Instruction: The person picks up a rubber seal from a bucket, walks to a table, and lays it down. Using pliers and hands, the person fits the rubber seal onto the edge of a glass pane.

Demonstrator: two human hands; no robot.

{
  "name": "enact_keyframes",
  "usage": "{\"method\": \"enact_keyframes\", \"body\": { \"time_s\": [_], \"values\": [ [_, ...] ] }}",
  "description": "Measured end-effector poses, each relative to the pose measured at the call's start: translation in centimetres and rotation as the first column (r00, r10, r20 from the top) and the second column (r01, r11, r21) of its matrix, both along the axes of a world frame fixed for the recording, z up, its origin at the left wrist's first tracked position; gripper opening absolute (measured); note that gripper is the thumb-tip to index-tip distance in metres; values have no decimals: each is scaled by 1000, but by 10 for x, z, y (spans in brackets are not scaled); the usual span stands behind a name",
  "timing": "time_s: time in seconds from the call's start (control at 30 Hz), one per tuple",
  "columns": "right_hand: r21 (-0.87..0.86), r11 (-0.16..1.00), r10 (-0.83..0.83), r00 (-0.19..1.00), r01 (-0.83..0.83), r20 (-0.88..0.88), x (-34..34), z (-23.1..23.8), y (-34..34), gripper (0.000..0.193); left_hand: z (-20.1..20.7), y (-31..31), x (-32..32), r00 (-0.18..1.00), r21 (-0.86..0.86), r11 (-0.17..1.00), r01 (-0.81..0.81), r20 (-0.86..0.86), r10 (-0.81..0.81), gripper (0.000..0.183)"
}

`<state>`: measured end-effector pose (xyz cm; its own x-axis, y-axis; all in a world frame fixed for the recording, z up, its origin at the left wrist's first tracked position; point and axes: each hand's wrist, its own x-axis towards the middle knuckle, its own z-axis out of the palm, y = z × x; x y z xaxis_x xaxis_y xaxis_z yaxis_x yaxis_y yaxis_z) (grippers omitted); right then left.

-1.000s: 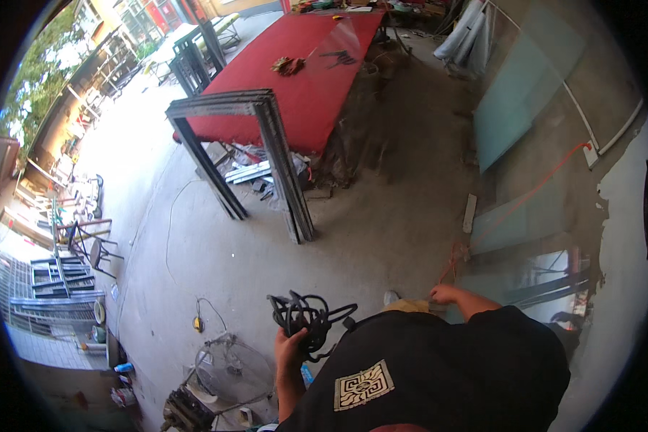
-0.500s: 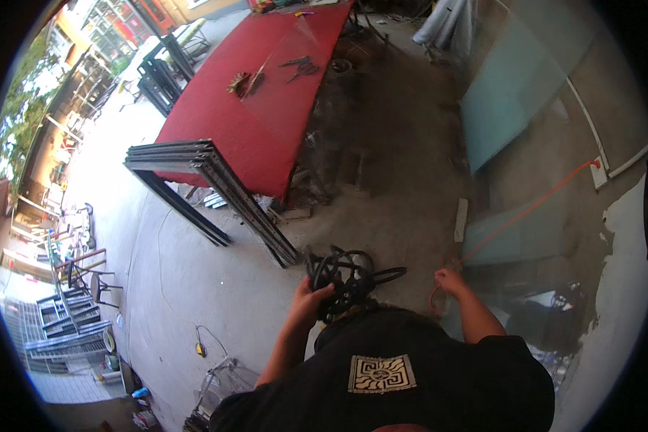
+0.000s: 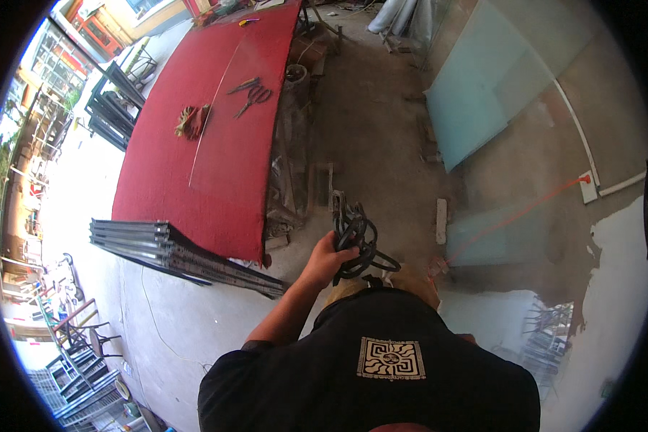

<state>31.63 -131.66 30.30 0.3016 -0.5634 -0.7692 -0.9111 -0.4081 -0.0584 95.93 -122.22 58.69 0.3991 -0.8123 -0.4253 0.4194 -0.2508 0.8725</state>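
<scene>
My left hand is closed around a loose bundle of black cable, held in front of my body. Several loops of the cable hang to the right of my fingers. My right hand is out of sight; only a bit of that arm shows beside my black shirt. An orange cord runs from the white wall socket down to a small orange tangle near my right side.
A red-covered table stands ahead on the left, bearing scissors, gloves and a clear glass sheet. Stacked dark metal frames lean at its near end. Glass panels lean against the right wall.
My right hand, earlier closed at the orange cord, has gone out of view. My left hand still holds the black cable, now a little farther forward. The view has shifted toward the table.
</scene>
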Motion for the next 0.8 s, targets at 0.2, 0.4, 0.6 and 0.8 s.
{"method": "enact_keyframes", "body": {
  "time_s": [0.2, 0.4, 0.6, 0.8],
  "values": [
    [-5, 992, -126, 974, 129, 189, 95, -36, -83, 25, 2, -104, 47, 997, 34, 999, -11, -75, 14, 35],
    [-131, 989, 107, 917, -61, 384, 188, -71, -272, 25, -10, -201, 89, 982, 14, 989, -144, -120, 145, 35],
    [-12, 993, -95, 847, 118, 522, 343, -21, -512, 19, 38, -302, 119, 947, 26, 956, -292, -129, 293, 32],
    [291, 890, -453, 610, 351, 650, 553, 54, -624, 31, 43, -392, 198, 950, 69, 956, -285, -109, 291, 33]
  ]
}}
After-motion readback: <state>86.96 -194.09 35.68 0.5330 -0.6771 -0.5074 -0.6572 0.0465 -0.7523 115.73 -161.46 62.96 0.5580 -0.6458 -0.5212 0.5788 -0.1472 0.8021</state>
